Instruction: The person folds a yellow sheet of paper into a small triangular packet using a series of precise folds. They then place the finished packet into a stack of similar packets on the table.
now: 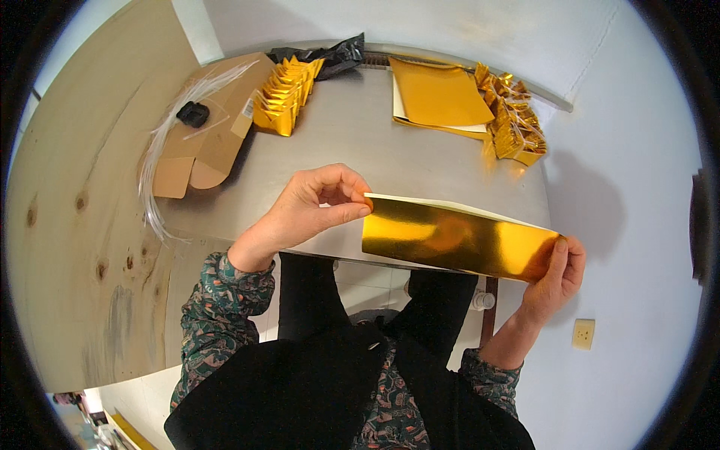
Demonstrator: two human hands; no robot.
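I see gold paper point(457, 238) over the near edge of the table point(322, 127), the left hand point(322, 201) pinching its left end, the right hand point(555, 274) its right. Gold sheets point(444, 94) lie toward the table's far edge.

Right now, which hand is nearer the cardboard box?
Left. Left hand is right of the cardboard box, lower in view; right hand is farther right, gripping the gold sheet.

Bright glare across gold sheet point(457, 238)
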